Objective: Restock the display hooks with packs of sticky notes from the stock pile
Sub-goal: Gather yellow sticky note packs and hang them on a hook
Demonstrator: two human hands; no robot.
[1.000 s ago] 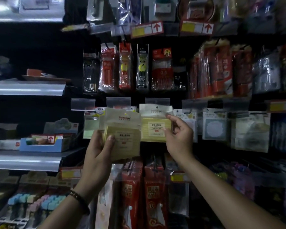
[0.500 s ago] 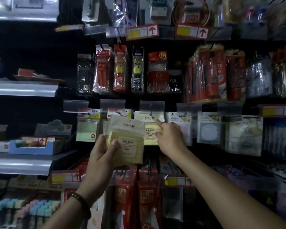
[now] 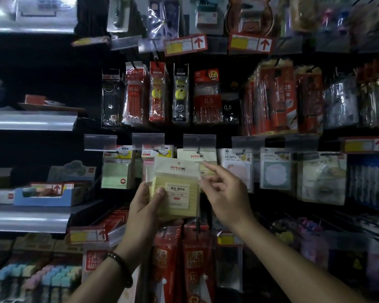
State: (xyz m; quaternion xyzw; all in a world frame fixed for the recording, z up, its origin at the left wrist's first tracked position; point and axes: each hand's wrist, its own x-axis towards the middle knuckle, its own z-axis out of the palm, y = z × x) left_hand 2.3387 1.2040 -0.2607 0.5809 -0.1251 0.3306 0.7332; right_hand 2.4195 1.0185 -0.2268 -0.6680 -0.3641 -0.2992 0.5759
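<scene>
One sticky-note pack (image 3: 177,194) is gripped by the left hand (image 3: 143,207), right hand (image 3: 227,197) spread beside it.

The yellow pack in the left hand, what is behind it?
Behind the yellow pack, held by the left hand, a same-brand pack hangs on a hook; only its header shows. Its lower part is covered.

Yellow sticky-note pack (image 3: 177,191) upright (handheld)

Head-worn wide view, close up, facing display hooks (image 3: 198,147)
</scene>
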